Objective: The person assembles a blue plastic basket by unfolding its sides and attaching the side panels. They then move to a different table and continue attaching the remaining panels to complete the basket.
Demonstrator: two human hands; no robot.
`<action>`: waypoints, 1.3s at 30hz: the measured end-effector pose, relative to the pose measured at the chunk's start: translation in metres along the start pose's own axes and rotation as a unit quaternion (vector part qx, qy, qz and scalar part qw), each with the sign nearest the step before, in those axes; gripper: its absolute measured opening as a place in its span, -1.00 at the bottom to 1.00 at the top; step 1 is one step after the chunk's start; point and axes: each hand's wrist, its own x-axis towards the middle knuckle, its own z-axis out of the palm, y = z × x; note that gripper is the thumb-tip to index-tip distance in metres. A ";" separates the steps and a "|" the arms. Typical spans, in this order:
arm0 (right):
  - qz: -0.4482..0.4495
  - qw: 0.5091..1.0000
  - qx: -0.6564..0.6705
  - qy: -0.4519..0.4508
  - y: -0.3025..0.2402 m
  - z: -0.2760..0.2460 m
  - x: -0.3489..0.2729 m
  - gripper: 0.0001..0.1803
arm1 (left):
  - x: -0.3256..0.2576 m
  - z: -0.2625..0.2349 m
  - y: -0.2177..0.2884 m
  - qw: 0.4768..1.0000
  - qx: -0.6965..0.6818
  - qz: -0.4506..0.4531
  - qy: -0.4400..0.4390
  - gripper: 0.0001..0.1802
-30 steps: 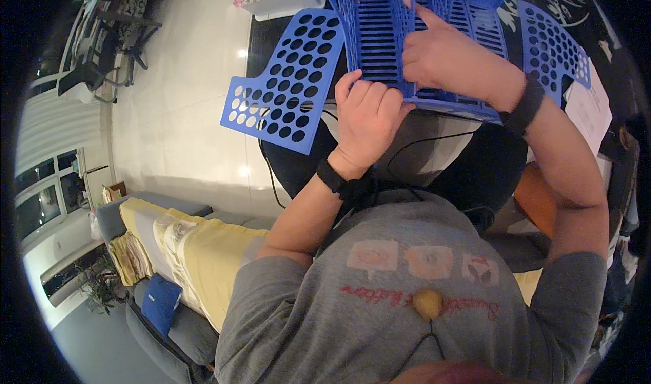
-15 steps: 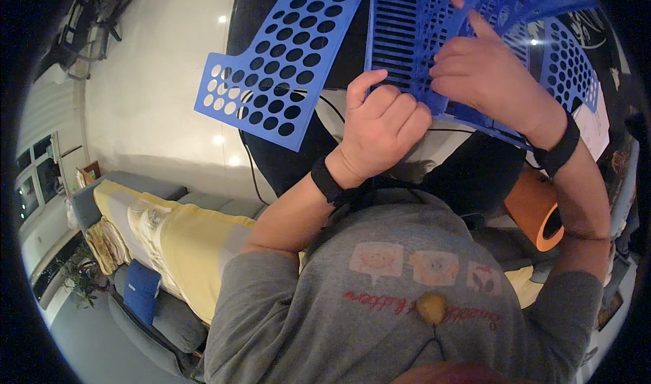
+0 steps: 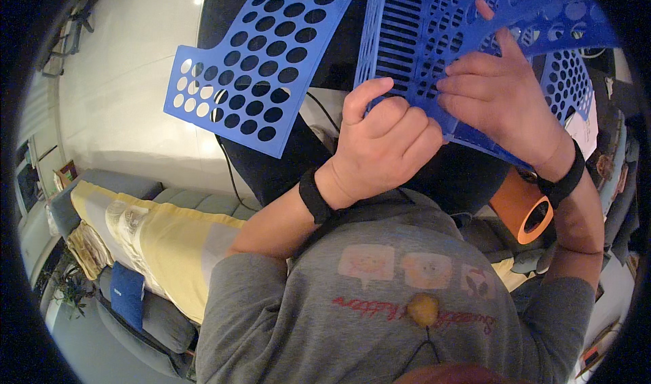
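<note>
A blue plastic slotted rack (image 3: 444, 116) stands tilted in front of me, with slotted and round-holed walls meeting at a fold. My left hand (image 3: 390, 140) is closed around the near left edge of its slotted wall, thumb raised. Reaching into the rack from the right, my right hand (image 3: 498, 99) has its lower fingers curled against the plastic. Its thumb and index finger point upward at the right-hand wall, which seems pinched between them; the exact contact is partly hidden. To the left lies a separate blue panel (image 3: 263, 56) with round holes and a stepped outline.
Another blue holed panel (image 3: 548, 89) lies at the far right beside some white paper (image 3: 584, 131). An orange hollow roll (image 3: 513, 204) is below my right forearm. A sofa with a yellow-and-grey cover (image 3: 159, 231) stands to the left. A dark cable (image 3: 230, 170) hangs near my legs.
The view has shifted, so the loose panel and sofa sit further left. The rack's right-hand wall leans a little differently around my right hand. Both hands keep their places on the rack.
</note>
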 end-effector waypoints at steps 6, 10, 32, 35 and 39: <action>-0.024 1.000 0.010 0.009 0.001 -0.002 0.000 -0.86 | 0.002 0.004 0.002 0.999 0.013 -0.024 0.017 -0.87; -0.017 1.000 0.012 0.007 -0.001 -0.001 0.001 -0.83 | 0.003 -0.004 0.004 0.999 0.002 -0.030 -0.033 -0.73; 0.046 0.998 0.023 -0.034 0.015 -0.011 -0.076 -0.81 | 0.017 0.023 0.035 0.996 -0.002 0.067 -0.057 -0.94; 0.048 0.997 0.042 -0.031 0.019 -0.009 -0.085 -0.81 | 0.014 0.022 0.035 0.995 0.003 0.067 -0.078 -0.92; 0.069 0.993 0.092 0.025 0.021 -0.004 -0.095 -0.81 | 0.015 0.023 0.034 0.994 0.019 0.069 -0.077 -0.92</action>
